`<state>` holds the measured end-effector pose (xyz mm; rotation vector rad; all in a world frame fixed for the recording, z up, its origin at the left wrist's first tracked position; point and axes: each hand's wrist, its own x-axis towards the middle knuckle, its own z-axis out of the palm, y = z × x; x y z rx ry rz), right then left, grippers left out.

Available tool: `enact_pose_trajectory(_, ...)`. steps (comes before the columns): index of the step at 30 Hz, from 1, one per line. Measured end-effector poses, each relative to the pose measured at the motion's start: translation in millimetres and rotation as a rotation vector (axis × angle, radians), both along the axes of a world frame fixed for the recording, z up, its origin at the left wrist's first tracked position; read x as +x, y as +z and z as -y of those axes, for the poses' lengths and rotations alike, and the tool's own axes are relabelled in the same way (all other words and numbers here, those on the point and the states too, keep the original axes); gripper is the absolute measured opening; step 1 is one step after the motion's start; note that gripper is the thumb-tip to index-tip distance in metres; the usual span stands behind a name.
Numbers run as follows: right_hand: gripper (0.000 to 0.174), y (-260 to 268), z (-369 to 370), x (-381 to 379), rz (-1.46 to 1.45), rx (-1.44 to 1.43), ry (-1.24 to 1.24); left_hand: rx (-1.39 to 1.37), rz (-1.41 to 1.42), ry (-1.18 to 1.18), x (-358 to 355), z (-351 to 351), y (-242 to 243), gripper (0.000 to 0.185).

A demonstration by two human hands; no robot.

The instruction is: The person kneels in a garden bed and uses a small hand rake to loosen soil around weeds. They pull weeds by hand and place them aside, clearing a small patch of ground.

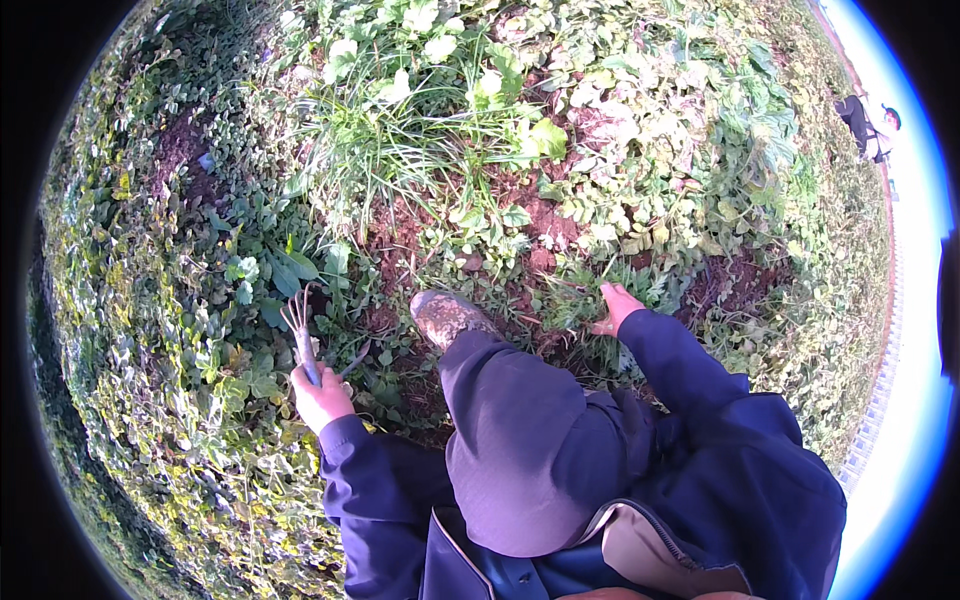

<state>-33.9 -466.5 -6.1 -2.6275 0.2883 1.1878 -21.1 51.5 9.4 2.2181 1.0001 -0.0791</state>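
My left hand (322,401) grips the handle of a small hand cultivator (301,337) with several thin, curved metal tines pointing away from me. A narrow blade-like piece (356,360) shows just right of that hand; whether it belongs to the same tool is unclear. On the other side, my right hand (621,306) is at a clump of feathery green weeds (574,300), thumb and fingers apart around its edge. Leaves partly cover the fingertips, so a firm hold cannot be made out. Between the hands, my soil-caked shoe (450,319) rests on reddish soil and low plants.
A tuft of long grass (397,139) grows ahead, beside broad-leaved plants (544,139). Bare reddish soil (544,217) shows between them. Dense low leafy growth (150,360) spreads left. Another person (870,127) is far off at the right edge. My bent knee (517,435) lies between my arms.
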Motion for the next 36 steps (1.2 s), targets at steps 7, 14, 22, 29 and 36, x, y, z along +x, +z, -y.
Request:
enact_pose_trajectory(7, 0.071, 46, 2, 43, -0.170, 0.279, -0.164, -0.248, 0.105, 0.109, -3, 4, 29, 0.019)
enact_pose_trajectory(14, 0.030, 30, -22, 145, 0.235, 0.395, -0.246, 0.000, 0.171, -0.044, 23, -5, 42, 0.021)
enact_pose_trajectory(22, 0.021, -128, -103, 282, 0.347, 0.079, 0.297, 0.156, 0.070, -0.109, 52, -4, -7, 0.019)
enact_pose_trajectory(29, 0.032, -162, -144, 312, -0.125, 0.108, 0.361, 0.402, -0.011, -0.260, 73, 10, -20, 0.024)
enact_pose_trajectory(36, 0.028, -149, -151, 303, -0.040, 0.222, 0.003, 0.401, -0.092, -0.270, 99, 17, -17, 0.024)
